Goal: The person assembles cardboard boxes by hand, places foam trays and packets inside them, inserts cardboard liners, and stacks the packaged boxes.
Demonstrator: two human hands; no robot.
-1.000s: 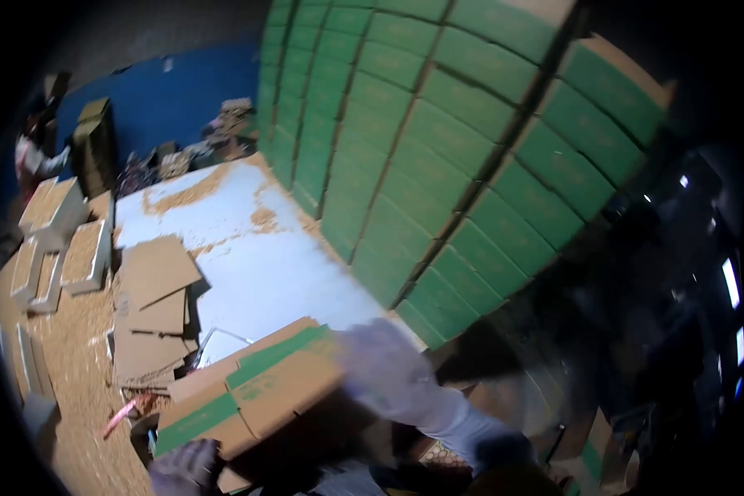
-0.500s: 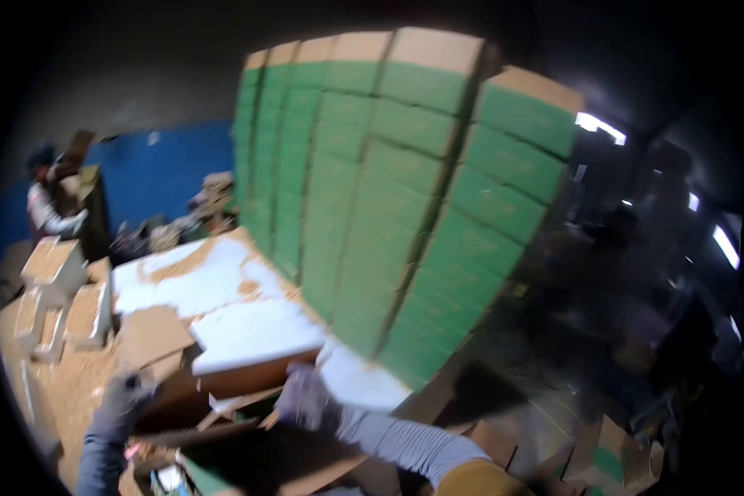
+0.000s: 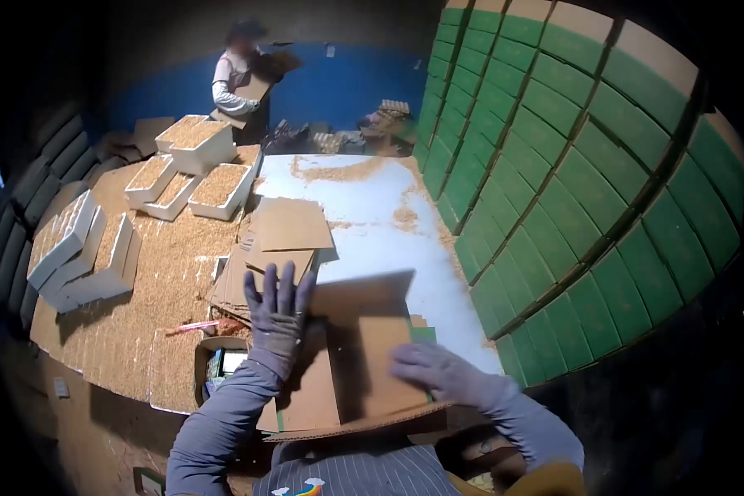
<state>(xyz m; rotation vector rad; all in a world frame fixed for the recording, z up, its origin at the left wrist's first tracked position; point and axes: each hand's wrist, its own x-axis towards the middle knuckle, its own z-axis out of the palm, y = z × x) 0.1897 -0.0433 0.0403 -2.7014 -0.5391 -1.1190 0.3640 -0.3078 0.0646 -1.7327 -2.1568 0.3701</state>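
Observation:
A cardboard box (image 3: 370,351) with raised flaps lies right in front of my body. Its far flap stands up, and a side panel (image 3: 310,380) slants on the left. My left hand (image 3: 277,326), in a greyish glove, has its fingers spread at the box's left side, and I cannot tell how firmly it touches. Slightly blurred, my gloved right hand (image 3: 446,374) reaches over the right side with fingers stretched out and nothing visible in them. Loose cardboard pieces (image 3: 289,225) are stacked just beyond my left hand.
White foam trays (image 3: 223,188) filled with tan granular material stand at the far left; others (image 3: 91,256) lean nearer. A small open carton (image 3: 200,372) holds small packets. Green-and-brown boxes (image 3: 554,190) form a wall on the right. Another person (image 3: 238,87) holds cardboard at the back.
My view has swung left and down, bringing the box to the centre. My left hand, curled before, has spread its fingers. My right hand now lies over the box's right side.

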